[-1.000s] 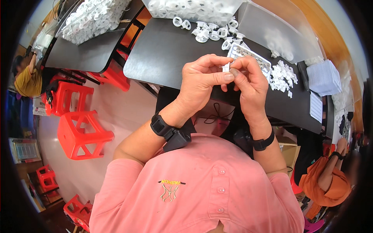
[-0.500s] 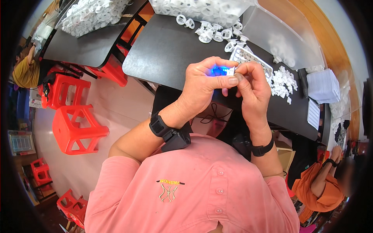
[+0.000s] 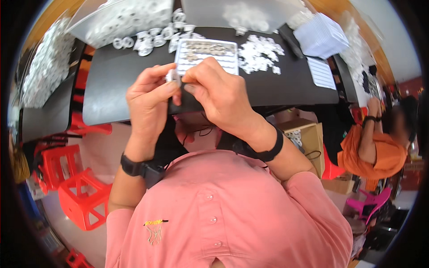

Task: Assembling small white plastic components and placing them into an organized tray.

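My left hand [image 3: 154, 91] is closed in a pinch around a small white plastic part [image 3: 171, 76], held just over the table's near side. Right beside that part, my right hand [image 3: 214, 87] has thumb and forefinger pressed together; anything between those fingertips is too small to make out. Directly beyond my hands lies a white tray [image 3: 233, 66] with rows of small round silver pieces, partly hidden by my right hand. A pile of small white plastic pieces [image 3: 259, 53] is to the right of the tray.
White ring-shaped parts [image 3: 145, 43] lie on the black table [image 3: 107, 82], before a clear bin [image 3: 129, 22] full of them. Stacked white trays [image 3: 321, 35] stand at the right. Red stools [image 3: 85, 198] are at left, and a person in orange [image 3: 373, 149] sits at right.
My view has swung rightward, so the table looks squarer ahead. The blue glow between my left fingers is gone. My right fingers have drawn slightly away from the white part.
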`<state>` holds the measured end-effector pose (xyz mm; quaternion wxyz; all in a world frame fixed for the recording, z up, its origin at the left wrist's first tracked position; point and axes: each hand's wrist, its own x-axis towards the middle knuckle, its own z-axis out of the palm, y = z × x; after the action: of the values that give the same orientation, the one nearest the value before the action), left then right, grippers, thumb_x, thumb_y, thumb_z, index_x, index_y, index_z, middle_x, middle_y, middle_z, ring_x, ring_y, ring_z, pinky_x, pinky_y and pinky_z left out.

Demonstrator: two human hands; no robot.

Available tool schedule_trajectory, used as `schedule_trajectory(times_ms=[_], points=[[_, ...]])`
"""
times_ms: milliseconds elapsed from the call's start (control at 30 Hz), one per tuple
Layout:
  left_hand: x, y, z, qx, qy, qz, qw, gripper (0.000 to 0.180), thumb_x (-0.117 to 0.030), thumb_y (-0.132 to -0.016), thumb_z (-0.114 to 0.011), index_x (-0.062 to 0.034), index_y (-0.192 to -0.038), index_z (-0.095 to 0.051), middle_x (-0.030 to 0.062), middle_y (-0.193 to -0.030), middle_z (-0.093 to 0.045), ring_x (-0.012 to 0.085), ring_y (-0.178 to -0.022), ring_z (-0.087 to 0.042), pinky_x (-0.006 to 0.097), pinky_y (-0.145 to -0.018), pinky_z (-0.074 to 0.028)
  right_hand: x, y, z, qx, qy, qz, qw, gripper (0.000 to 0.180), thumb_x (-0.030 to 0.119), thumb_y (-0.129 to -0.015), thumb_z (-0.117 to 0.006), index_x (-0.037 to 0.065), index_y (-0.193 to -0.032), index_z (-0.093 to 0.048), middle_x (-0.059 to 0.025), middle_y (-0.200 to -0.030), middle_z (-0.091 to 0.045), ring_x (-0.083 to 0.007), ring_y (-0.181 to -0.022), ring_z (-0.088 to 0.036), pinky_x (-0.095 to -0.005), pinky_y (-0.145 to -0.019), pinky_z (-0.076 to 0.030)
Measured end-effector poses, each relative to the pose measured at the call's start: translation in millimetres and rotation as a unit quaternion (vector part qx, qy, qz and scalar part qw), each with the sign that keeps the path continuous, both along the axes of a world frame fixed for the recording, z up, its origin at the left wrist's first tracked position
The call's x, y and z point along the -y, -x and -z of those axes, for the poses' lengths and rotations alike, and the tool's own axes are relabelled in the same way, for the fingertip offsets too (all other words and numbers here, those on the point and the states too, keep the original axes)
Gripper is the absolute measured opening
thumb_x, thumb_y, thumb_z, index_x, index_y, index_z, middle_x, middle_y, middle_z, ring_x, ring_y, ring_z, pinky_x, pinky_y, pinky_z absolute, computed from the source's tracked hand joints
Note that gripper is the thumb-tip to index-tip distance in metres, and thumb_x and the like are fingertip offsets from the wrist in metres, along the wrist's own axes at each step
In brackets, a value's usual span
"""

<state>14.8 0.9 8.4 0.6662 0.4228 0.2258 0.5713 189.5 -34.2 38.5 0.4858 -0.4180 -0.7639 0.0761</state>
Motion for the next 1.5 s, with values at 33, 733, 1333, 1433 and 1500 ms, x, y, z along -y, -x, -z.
schedule_trajectory(times_ms=[33, 733, 1333, 1433, 1500], points=[[-0.2, 1.1, 0.2, -0.002, -0.015, 0.001, 1.0, 0.035, 0.004, -0.083, -0.071, 0.0079, -0.118, -0.064, 0.0113, -0.093, -0.066, 0.017, -0.069, -0.062, 0.028, -0.06, -0.05, 6.3, -14.2, -1.7, 0.003, 0.0, 0.011, 1.0, 0.011, -0.003, -0.087, -0.064, 0.003, -0.096, -0.061, -0.0104, -0.084, -0.059, -0.0266, -0.068, -0.061, -0.0327, -0.062, -0.049], [-1.5, 1.9, 6.8, -0.039, -0.055, 0.027, 0.997, 0.041, -0.012, -0.09, -0.069, 0.0059, -0.126, -0.06, 0.0138, -0.098, -0.063, 0.0198, -0.075, -0.058, 0.03, -0.061, -0.047, 57.2, -185.5, 9.3, 0.182, 0.074, 0.248, 0.949, 0.009, 0.01, -0.08, -0.072, 0.01, -0.089, -0.071, -0.0013, -0.091, -0.06, -0.0241, -0.094, -0.058, -0.0389, -0.083, -0.043], [-12.9, 8.9, 14.3, 0.071, -0.021, 0.091, 0.993, 0.03, -0.015, -0.093, -0.065, -0.0006, -0.119, -0.062, 0.0156, -0.102, -0.064, 0.0221, -0.077, -0.055, 0.032, -0.061, -0.043, 88.2, -145.1, 25.2, 0.083, -0.038, 0.213, 0.973, 0.014, -0.001, -0.079, -0.072, 0.002, -0.09, -0.064, -0.0108, -0.086, -0.06, -0.0285, -0.081, -0.061, -0.0372, -0.073, -0.048], [-14.8, 7.9, 15.8, 0.112, -0.006, 0.125, 0.986, 0.028, -0.018, -0.094, -0.065, -0.0018, -0.116, -0.063, 0.0161, -0.102, -0.064, 0.0226, -0.079, -0.054, 0.032, -0.062, -0.041, 71.6, -116.5, -6.3, -0.049, 0.066, 0.173, 0.982, 0.005, 0.001, -0.088, -0.066, -0.002, -0.09, -0.063, -0.0072, -0.085, -0.059, -0.015, -0.076, -0.057, -0.0257, -0.068, -0.045], [-12.0, 8.3, 11.3, 0.126, 0.026, 0.113, 0.985, 0.026, -0.018, -0.094, -0.065, -0.0024, -0.115, -0.063, 0.0171, -0.102, -0.064, 0.0233, -0.08, -0.054, 0.032, -0.063, -0.041, 44.8, -89.2, -9.6, -0.18, 0.111, 0.063, 0.975, 0.005, 0.002, -0.089, -0.067, -0.002, -0.09, -0.064, -0.0027, -0.084, -0.06, -0.0093, -0.076, -0.056, -0.0238, -0.067, -0.044]])
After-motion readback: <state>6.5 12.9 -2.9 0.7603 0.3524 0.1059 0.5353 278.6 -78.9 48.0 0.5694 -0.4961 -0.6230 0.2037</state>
